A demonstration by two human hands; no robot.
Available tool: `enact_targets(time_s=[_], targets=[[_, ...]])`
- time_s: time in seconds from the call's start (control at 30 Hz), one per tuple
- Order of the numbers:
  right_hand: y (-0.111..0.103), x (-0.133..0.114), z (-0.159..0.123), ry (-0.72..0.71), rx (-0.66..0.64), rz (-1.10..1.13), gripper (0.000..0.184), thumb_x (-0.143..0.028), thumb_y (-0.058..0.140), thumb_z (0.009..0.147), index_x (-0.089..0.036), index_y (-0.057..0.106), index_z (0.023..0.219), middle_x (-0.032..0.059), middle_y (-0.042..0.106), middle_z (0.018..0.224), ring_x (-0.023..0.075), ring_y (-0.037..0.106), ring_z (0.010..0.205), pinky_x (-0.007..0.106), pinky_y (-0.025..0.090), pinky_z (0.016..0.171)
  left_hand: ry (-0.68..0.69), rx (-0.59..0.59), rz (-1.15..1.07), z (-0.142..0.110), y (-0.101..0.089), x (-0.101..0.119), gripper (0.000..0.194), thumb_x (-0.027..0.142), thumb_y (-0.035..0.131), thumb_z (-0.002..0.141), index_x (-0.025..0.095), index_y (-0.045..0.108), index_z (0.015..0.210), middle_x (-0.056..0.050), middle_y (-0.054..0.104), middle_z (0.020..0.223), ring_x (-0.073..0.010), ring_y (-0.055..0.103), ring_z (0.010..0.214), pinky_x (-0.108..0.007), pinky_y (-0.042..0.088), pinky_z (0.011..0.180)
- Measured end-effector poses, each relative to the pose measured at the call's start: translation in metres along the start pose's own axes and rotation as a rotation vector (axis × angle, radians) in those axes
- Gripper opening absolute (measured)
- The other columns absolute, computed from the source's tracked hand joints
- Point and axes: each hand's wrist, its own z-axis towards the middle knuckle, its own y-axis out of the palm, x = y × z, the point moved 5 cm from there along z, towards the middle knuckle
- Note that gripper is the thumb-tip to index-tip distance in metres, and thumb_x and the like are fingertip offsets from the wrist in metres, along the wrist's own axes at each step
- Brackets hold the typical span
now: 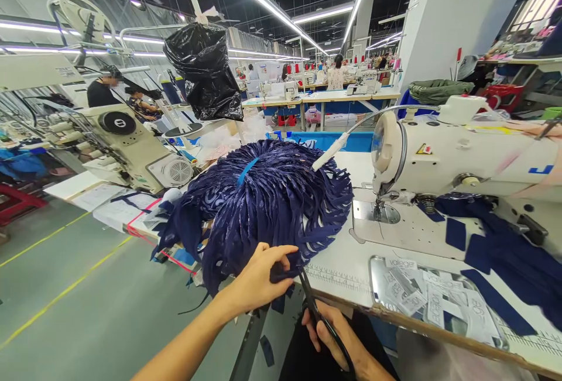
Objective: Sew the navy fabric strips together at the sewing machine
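A large bundle of navy fabric strips (272, 199), gathered at the top by a blue band (248, 170), covers the left part of the white sewing table. At its front edge my left hand (266, 273) pinches the end of a navy strip between thumb and fingers. My right hand (331, 334) is wrapped round black-handled scissors (314, 302). The scissors point up, their blades close to the strip end beside my left fingertips. Whether the blades touch the cloth I cannot tell.
To the right stands a white sewing machine (443, 153). A metal tray (377, 267) of printed labels sits at the table's front edge, with navy cloth pieces (496, 305) beside it. Another machine (132, 141) and a hanging black plastic bag (204, 71) are on the left.
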Motion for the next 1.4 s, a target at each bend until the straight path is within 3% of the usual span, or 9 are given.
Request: enact_targets(time_s=[0.27, 0.53, 0.6, 0.73, 0.9, 1.03, 1.13, 1.27, 1.4], targets=[[0.009, 0.047, 0.004, 0.044, 0.118, 0.126, 0.065, -0.082, 0.04, 0.064, -0.017, 0.045, 0.065, -0.0081, 0.03, 0.04, 0.0048, 0.026, 0.031, 0.018, 0.02, 0.033, -0.066, -0.057, 0.096, 0.011, 0.019, -0.014, 0.005, 0.019, 0.054, 0.073, 0.019, 0.056, 0.077, 0.002, 0.061, 0.081, -0.0153, 0.056, 0.076, -0.045, 0.026, 0.097], [0.033, 0.059, -0.019, 0.102, -0.073, -0.128, 0.074, -0.086, 0.027, 0.065, -0.017, 0.053, 0.071, -0.0001, 0.041, 0.058, 0.0129, 0.039, 0.055, 0.023, 0.034, 0.052, -0.23, 0.038, 0.42, -0.062, -0.055, -0.106, 0.018, 0.025, 0.041, 0.077, 0.019, 0.053, 0.066, 0.001, 0.06, 0.06, -0.0153, 0.054, 0.057, -0.033, 0.04, 0.075], [0.041, 0.056, -0.019, 0.12, -0.146, -0.126, 0.075, -0.086, 0.026, 0.064, -0.017, 0.053, 0.073, -0.0004, 0.041, 0.059, 0.0129, 0.039, 0.055, 0.025, 0.036, 0.054, -0.175, 0.065, 0.435, -0.076, -0.062, -0.098, 0.019, 0.023, 0.04, 0.078, 0.02, 0.059, 0.076, -0.001, 0.064, 0.069, -0.0158, 0.057, 0.064, -0.031, 0.04, 0.076], [0.05, 0.039, -0.017, 0.079, -0.244, -0.176, 0.071, -0.08, 0.027, 0.072, -0.014, 0.054, 0.081, 0.003, 0.046, 0.068, 0.0149, 0.043, 0.063, 0.027, 0.039, 0.061, 0.079, 0.088, 0.437, -0.091, -0.047, -0.04, 0.026, 0.012, 0.037, 0.079, 0.02, 0.062, 0.08, -0.002, 0.059, 0.068, -0.0153, 0.055, 0.069, -0.031, 0.039, 0.073], [0.056, 0.018, -0.016, -0.006, -0.321, -0.148, 0.073, -0.078, 0.021, 0.075, -0.015, 0.055, 0.086, 0.0033, 0.048, 0.07, 0.0146, 0.044, 0.061, 0.027, 0.039, 0.06, 0.241, 0.182, 0.408, -0.097, -0.036, 0.015, 0.022, 0.006, 0.043, 0.072, 0.02, 0.059, 0.076, -0.007, 0.056, 0.109, -0.0234, 0.043, 0.114, -0.047, 0.027, 0.099], [0.056, 0.012, -0.008, -0.038, -0.299, -0.1, 0.071, -0.077, 0.024, 0.076, -0.015, 0.056, 0.084, 0.0025, 0.048, 0.068, 0.0139, 0.044, 0.059, 0.026, 0.039, 0.058, 0.28, 0.079, 0.345, -0.092, -0.027, 0.018, 0.021, 0.002, 0.043, 0.066, 0.019, 0.053, 0.074, -0.007, 0.053, 0.12, -0.0236, 0.038, 0.121, -0.048, 0.019, 0.104], [0.055, 0.022, -0.002, -0.029, -0.223, -0.055, 0.067, -0.079, 0.033, 0.07, -0.015, 0.054, 0.074, -0.0003, 0.045, 0.06, 0.0115, 0.041, 0.053, 0.024, 0.035, 0.051, 0.275, 0.021, 0.286, -0.084, -0.018, 0.01, 0.019, 0.002, 0.045, 0.064, 0.019, 0.045, 0.071, -0.003, 0.061, 0.1, -0.0196, 0.05, 0.107, -0.045, 0.021, 0.103], [0.053, 0.047, -0.007, 0.017, -0.17, -0.031, 0.066, -0.082, 0.045, 0.06, -0.016, 0.05, 0.061, -0.0051, 0.035, 0.047, 0.008, 0.032, 0.043, 0.021, 0.026, 0.041, 0.219, 0.075, 0.209, -0.079, -0.017, 0.002, 0.02, 0.001, 0.045, 0.063, 0.02, 0.038, 0.068, 0.003, 0.056, 0.074, -0.0122, 0.053, 0.074, -0.038, 0.03, 0.094], [0.047, 0.047, -0.014, -0.006, -0.198, -0.045, 0.071, -0.083, 0.032, 0.067, -0.015, 0.053, 0.071, -0.004, 0.037, 0.053, 0.0083, 0.033, 0.046, 0.021, 0.027, 0.044, 0.162, 0.099, 0.089, -0.078, -0.022, 0.002, 0.021, 0.002, 0.042, 0.066, 0.02, 0.041, 0.075, 0.002, 0.054, 0.075, -0.0122, 0.05, 0.072, -0.036, 0.03, 0.092]])
